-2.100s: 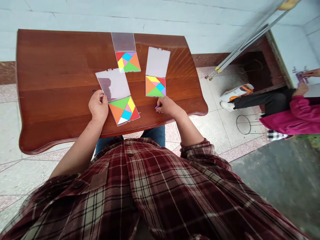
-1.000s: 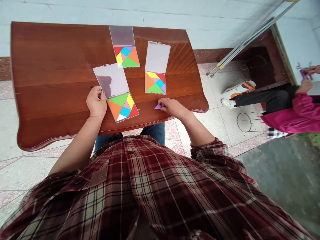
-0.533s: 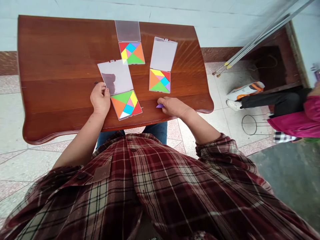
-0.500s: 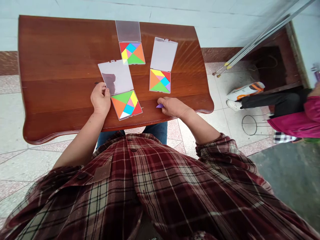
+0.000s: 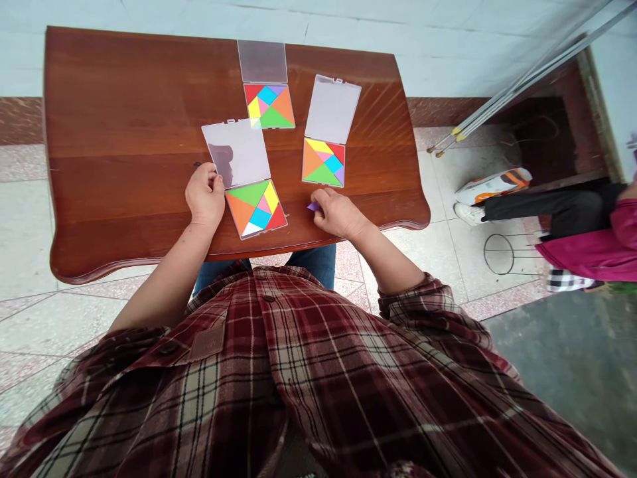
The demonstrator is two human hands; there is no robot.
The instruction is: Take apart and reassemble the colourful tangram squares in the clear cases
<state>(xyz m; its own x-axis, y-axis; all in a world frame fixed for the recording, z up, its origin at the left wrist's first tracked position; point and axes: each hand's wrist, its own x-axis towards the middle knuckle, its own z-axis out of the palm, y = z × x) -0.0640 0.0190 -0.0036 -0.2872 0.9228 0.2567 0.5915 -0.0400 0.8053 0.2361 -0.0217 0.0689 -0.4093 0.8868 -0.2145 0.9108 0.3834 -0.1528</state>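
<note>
Nearest me on the table lies an open tangram case [image 5: 256, 208] with green, orange, yellow, pink, blue and red pieces; a white patch shows at its lower left corner. Its clear lid [image 5: 241, 153] is folded back, away from me. My left hand [image 5: 205, 197] is closed at the lid's left edge, thumb and fingertips pinching there. Between the fingers of my right hand [image 5: 339, 212] is a small purple triangle tangram piece [image 5: 313, 206], mostly covered by the fingers. That hand is low over the table, to the right of the near case.
Two more open tangram cases stand farther off, one at the back [image 5: 271, 118] and one at the right [image 5: 323, 174]. The wooden table [image 5: 124, 119] meets a wall behind. To the right are poles [image 5: 497, 106] and a seated person's leg [image 5: 527, 202].
My right hand has moved a little left with the purple triangle, toward the near case. My left hand stays at the lid's edge. The whole view has shifted slightly.
</note>
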